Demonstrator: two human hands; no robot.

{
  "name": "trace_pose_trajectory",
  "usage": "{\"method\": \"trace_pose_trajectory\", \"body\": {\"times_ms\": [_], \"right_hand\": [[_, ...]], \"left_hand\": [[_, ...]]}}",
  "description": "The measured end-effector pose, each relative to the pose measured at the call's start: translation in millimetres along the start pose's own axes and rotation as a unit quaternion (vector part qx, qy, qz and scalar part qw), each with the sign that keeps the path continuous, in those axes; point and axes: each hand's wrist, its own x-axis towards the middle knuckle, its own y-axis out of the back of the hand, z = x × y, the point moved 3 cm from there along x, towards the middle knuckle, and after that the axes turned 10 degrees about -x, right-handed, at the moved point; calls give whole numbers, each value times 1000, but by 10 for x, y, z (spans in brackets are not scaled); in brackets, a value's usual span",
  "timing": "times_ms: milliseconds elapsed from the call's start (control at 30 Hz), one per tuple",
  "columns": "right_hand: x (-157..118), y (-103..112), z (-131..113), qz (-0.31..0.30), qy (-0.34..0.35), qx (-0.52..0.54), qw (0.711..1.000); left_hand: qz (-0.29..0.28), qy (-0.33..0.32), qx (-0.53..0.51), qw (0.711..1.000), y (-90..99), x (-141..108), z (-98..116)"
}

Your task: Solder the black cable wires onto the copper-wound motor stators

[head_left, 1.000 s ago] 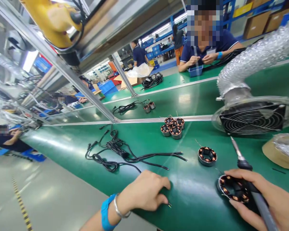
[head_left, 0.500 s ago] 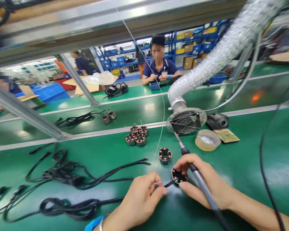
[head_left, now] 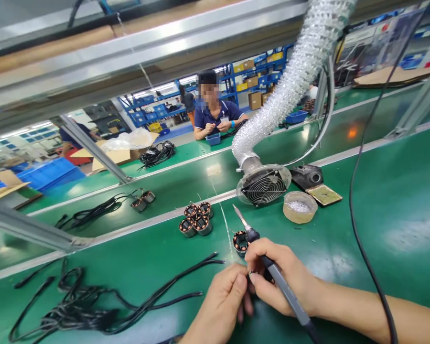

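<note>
My right hand (head_left: 290,277) grips a soldering iron (head_left: 284,286), its bare metal tip pointing up and left above the bench. The same hand's thumb and fingers meet beside a copper-wound motor stator (head_left: 268,276), mostly hidden behind them. Against those fingertips, my left hand (head_left: 224,298) is closed, and its fingers cover whatever they pinch. A thin solder wire (head_left: 226,224) comes down to just above the left hand. Right behind the hands stands another stator (head_left: 240,242), partly covered by the iron. Several black cables (head_left: 179,274) lie left of my left hand.
Several stators (head_left: 196,220) are grouped near the metal rail. A fume extractor fan (head_left: 265,186) with a silver duct (head_left: 272,105) stands behind, near a round tub (head_left: 300,208) and a sponge tray (head_left: 324,196). A co-worker (head_left: 215,114) sits across the benches.
My hands have come together, and the left fingers now meet the right ones at the stator. The cable end seen between them earlier is hidden. The view has shifted.
</note>
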Motion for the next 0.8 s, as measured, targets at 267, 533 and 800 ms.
{"method": "trace_pose_trajectory", "body": {"times_ms": [267,533,800], "right_hand": [[-109,-167,72,-2,-143,-33,989],[-166,-206,-35,18,-9,-111,994],[48,42,-30,-42,101,-77,991]], "left_hand": [[189,24,-47,981,-52,-66,-145],[152,54,-103,982,-13,-20,-165],[42,28,67,996,-18,-62,69]]}}
